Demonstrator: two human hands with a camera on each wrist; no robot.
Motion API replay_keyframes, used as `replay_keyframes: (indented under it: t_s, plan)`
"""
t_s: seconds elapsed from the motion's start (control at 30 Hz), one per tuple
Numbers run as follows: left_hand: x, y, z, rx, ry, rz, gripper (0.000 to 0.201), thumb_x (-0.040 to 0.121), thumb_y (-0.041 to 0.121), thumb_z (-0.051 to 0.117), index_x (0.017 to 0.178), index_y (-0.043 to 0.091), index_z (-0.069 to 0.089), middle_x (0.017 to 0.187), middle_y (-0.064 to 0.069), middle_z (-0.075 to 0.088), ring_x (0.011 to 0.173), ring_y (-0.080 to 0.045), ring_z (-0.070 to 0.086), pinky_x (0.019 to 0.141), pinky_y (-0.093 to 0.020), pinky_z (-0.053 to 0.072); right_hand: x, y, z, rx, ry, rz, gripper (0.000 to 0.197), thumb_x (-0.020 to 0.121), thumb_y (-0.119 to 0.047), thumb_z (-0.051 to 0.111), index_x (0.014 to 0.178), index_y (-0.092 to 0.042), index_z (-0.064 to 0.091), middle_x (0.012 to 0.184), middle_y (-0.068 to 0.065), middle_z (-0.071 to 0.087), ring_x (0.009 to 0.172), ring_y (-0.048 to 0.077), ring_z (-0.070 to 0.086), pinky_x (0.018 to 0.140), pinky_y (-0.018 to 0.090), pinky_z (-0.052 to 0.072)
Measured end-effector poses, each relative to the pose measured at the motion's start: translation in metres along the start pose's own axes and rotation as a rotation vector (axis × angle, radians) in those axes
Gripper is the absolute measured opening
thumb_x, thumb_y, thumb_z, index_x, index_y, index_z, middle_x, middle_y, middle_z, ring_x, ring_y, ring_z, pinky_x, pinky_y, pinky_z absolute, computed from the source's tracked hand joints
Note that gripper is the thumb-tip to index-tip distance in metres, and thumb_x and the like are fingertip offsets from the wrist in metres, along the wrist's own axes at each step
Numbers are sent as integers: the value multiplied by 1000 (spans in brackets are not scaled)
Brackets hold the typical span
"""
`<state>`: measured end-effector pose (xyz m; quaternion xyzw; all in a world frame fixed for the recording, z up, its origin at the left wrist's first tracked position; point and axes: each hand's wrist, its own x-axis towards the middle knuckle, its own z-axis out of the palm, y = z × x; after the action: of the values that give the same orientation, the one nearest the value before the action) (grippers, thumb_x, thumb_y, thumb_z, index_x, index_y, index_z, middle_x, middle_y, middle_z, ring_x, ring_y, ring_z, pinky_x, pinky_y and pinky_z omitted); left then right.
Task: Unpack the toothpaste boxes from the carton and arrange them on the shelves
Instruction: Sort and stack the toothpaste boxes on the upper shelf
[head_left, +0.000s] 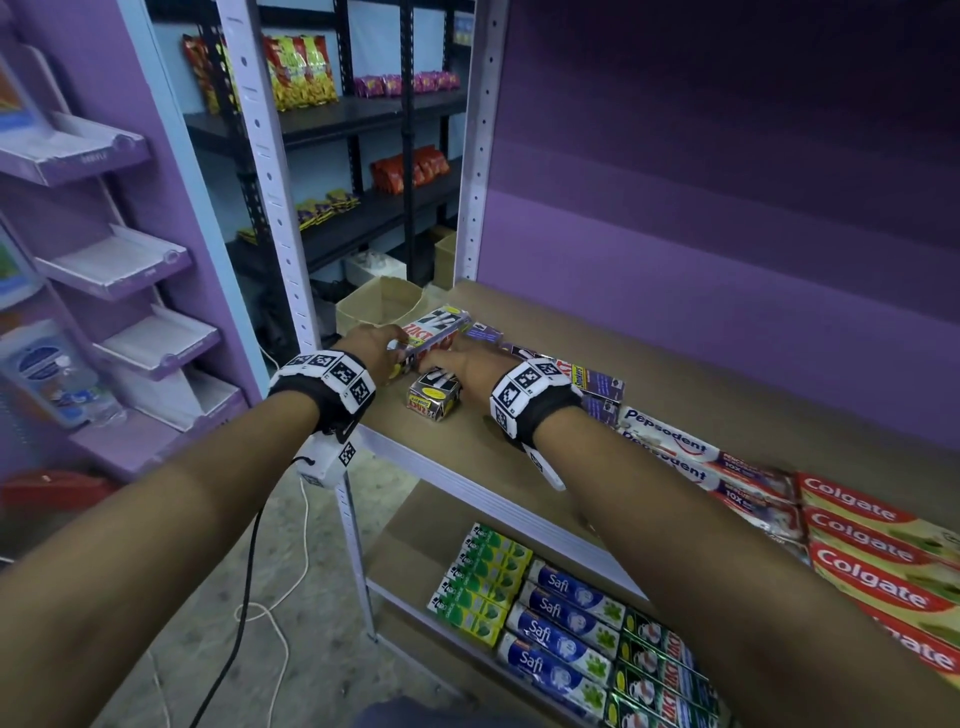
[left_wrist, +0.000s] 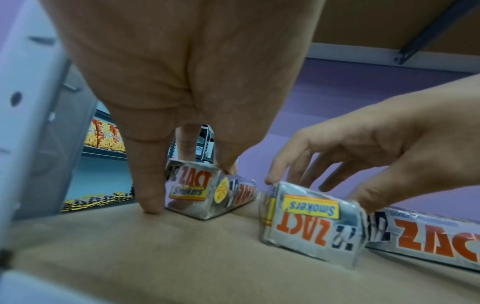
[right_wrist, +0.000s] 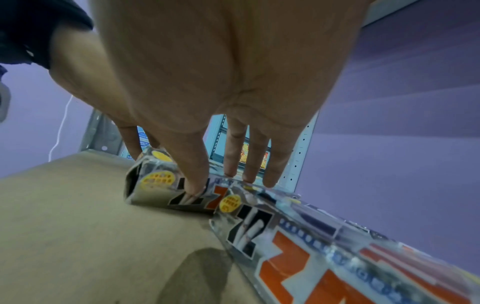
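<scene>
I'm lining up Zact toothpaste boxes on the upper shelf (head_left: 519, 467). My left hand (head_left: 370, 349) pinches the far Zact box (left_wrist: 205, 191); my right hand's (head_left: 467, 366) fingers curl over the nearer Zact box (left_wrist: 311, 226). Next, I'd slide both flush.

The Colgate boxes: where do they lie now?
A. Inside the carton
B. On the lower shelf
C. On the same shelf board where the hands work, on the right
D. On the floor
C: the Colgate boxes lie on the upper shelf board, right of the Pepsodent boxes.
</scene>
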<state>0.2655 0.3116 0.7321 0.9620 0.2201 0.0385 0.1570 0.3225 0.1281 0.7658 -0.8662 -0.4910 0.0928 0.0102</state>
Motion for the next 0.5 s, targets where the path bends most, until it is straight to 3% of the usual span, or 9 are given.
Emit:
replay_keyframes:
  t_s: [0.17, 0.3, 0.4, 0.47, 0.5]
  plan:
    - [-5, 2, -2, -9, 13, -4, 37, 98, 29, 55, 134, 22, 56, 127, -20, 58, 112, -34, 57, 93, -35, 48, -12, 4, 2, 96, 96, -96, 50, 92, -3, 59, 138, -21, 55, 144, 13, 44, 129, 31, 47, 109, 37, 38]
    - [-9, 4, -5, 1, 6, -7, 37, 99, 30, 52, 135, 22, 55, 131, -19, 56, 117, -33, 55, 94, -33, 46, -20, 10, 2, 284, 128, -116, 48, 85, 1, 64, 129, -18, 61, 135, 11, 49, 121, 27, 51, 97, 23, 38]
    - [-11, 5, -6, 2, 4, 8, 37, 100, 29, 52, 136, 21, 55, 129, -20, 57, 116, -34, 55, 94, -34, 45, -21, 17, 5, 325, 215, -88, 53, 85, -2, 65, 132, -25, 59, 132, 5, 51, 115, 21, 52, 96, 20, 41]
    - [-14, 7, -7, 5, 1, 14, 38, 99, 29, 53, 136, 20, 55, 128, -21, 57, 115, -35, 56, 93, -34, 46, -23, 24, 6, 404, 333, -63, 57, 82, 1, 63, 128, -33, 58, 121, -2, 52, 103, 13, 53, 87, 6, 40]
    - [-15, 9, -7, 9, 3, 12, 38, 99, 29, 53, 136, 20, 55, 127, -22, 57, 114, -35, 56, 93, -34, 46, -25, 26, 4, 468, 392, -43, 58, 80, 4, 61, 123, -36, 58, 117, -3, 52, 100, 11, 55, 85, 7, 42]
